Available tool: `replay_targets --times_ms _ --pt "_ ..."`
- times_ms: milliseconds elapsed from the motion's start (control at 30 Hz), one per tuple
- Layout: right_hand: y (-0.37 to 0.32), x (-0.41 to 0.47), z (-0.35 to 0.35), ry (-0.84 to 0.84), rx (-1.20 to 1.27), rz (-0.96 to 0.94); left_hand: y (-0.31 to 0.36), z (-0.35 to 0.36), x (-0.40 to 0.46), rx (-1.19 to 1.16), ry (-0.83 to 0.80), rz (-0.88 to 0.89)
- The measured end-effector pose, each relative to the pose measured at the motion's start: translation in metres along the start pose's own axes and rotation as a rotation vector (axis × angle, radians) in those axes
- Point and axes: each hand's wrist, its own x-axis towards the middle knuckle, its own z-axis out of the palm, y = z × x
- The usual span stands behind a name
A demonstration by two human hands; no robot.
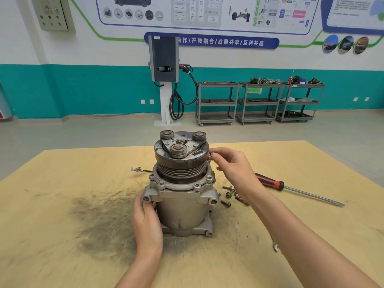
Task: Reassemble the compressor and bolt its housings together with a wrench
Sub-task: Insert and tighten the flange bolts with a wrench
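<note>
The grey metal compressor stands upright in the middle of the wooden table, its dark pulley and clutch plate on top. My left hand grips the left side of the lower housing under a mounting ear. My right hand is at the right edge of the pulley and pinches a small bolt between thumb and fingertips. Several loose bolts lie on the table just right of the compressor. A wrench lies near my right forearm, mostly hidden by it.
A red and black screwdriver lies on the right of the table, tip pointing right. A small connector on a wire sticks out left of the compressor. A dark greasy stain covers the table's left centre. Grey carts stand by the far wall.
</note>
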Motion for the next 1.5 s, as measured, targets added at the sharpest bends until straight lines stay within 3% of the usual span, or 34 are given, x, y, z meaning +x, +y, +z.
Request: replay_targets --times_ms 167,400,567,833,1000,1333,1500 --pt "0.001 0.0 0.001 -0.081 0.061 0.041 0.0 0.0 -0.002 0.0 -0.002 0.004" --pt "0.004 0.003 0.007 0.009 0.144 0.124 0.002 0.0 -0.003 -0.007 -0.003 0.022" --pt "0.007 0.001 0.005 -0.056 0.261 0.121 0.001 0.0 -0.003 0.0 0.004 0.013" --pt "0.006 0.004 0.009 0.029 0.238 0.122 0.003 0.0 -0.003 0.007 0.007 0.008" --pt "0.009 -0.001 0.013 -0.031 0.301 0.108 0.004 0.0 -0.003 0.021 0.001 0.004" --pt "0.013 0.001 0.02 0.149 0.295 0.078 0.004 0.0 -0.003 0.009 -0.007 -0.01" --pt "0.015 0.0 0.02 0.039 0.347 0.112 0.003 -0.001 -0.003 0.012 -0.005 -0.019"
